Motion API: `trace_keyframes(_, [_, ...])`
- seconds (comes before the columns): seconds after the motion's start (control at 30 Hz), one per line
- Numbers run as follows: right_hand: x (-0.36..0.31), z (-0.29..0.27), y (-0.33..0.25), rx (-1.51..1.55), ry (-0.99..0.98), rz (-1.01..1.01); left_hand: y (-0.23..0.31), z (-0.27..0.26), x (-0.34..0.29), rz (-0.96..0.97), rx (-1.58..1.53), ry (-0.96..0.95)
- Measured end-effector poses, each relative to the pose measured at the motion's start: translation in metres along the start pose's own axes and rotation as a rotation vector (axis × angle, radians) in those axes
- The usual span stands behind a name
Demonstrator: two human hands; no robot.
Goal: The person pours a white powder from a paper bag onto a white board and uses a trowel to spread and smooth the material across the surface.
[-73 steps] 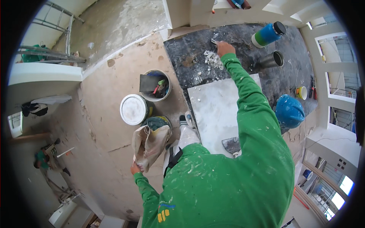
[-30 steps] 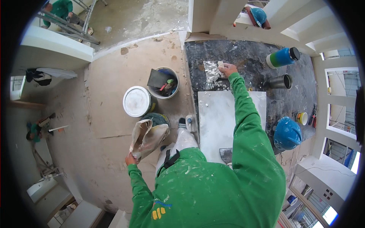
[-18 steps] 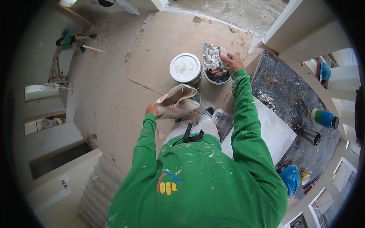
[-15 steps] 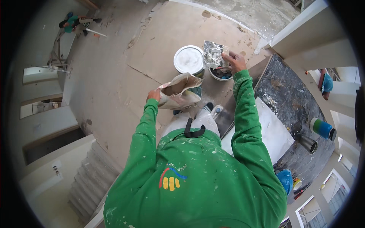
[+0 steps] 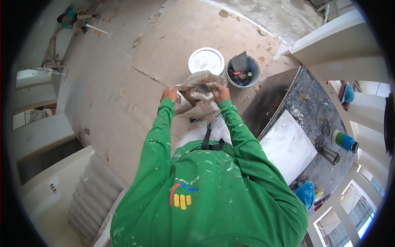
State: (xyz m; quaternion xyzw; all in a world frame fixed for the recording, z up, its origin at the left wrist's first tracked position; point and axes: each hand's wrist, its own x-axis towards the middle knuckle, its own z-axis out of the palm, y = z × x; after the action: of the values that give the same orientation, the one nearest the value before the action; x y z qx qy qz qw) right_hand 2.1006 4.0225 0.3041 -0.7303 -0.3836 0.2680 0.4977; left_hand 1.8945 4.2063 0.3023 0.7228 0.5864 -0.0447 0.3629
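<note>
Head view, looking down on a person in a paint-spattered green long-sleeved top. Item: crumpled paper sack (image 5: 196, 95), tan and dusty, held up in front of the chest above the floor (image 5: 123, 78); its mouth is pulled open and faces upward, apparently so the pale powdery contents stay in and can be reached. Left hand (image 5: 169, 94): fingers closed on the sack's left edge, drawing that side outward. Right hand (image 5: 220, 92): closed on the sack's right rim, fingers curled over the paper; whether it also holds anything small inside cannot be told. Just beyond the sack: a white lidded bucket (image 5: 206, 61), standing upright. To the right of the sack and beside that bucket: an open blue-rimmed bucket (image 5: 243, 70) with a dark trowel blade and small tools stood inside, handles within arm's reach. Further right of the sack: a dark, mortar-smeared patch of floor bearing a pale tile (image 5: 287, 145) laid flat, a green-and-blue cylindrical container (image 5: 345, 141) and a dark metal cup (image 5: 330, 156). Well below the tile: a blue bag (image 5: 306, 193), partly hidden by the shoulder.
</note>
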Motion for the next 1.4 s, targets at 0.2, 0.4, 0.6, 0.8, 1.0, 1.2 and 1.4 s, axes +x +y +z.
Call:
trace_keyframes(0.2, [-0.019, -0.041, 0.019, 0.487, 0.401, 0.224, -0.015, 0.002, 0.001, 0.001, -0.146, -0.081])
trace_keyframes(0.4, [-0.079, -0.098, 0.004, 0.456, 0.661, 0.35, -0.035, 0.003, 0.015, 0.068, -0.161, -0.289])
trace_keyframes(0.6, [-0.179, -0.041, -0.007, 0.177, 0.878, 0.521, -0.061, 0.002, 0.041, 0.437, 0.115, -0.585])
trace_keyframes(0.8, [-0.3, 0.066, -0.047, 0.305, 1.175, 0.655, -0.059, 0.002, 0.043, 0.897, 0.256, -0.569])
trace_keyframes(1.0, [-0.335, 0.126, -0.088, 0.267, 1.208, 0.77, -0.067, -0.016, 0.05, 0.855, 0.387, -0.831])
trace_keyframes(1.2, [-0.287, 0.124, -0.059, -0.033, 0.659, 0.736, -0.088, -0.021, 0.016, 1.02, 0.196, -0.798])
trace_keyframes(1.4, [-0.157, 0.169, -0.035, -0.13, 0.171, 1.204, -0.097, -0.035, -0.002, 0.948, 0.228, -0.815])
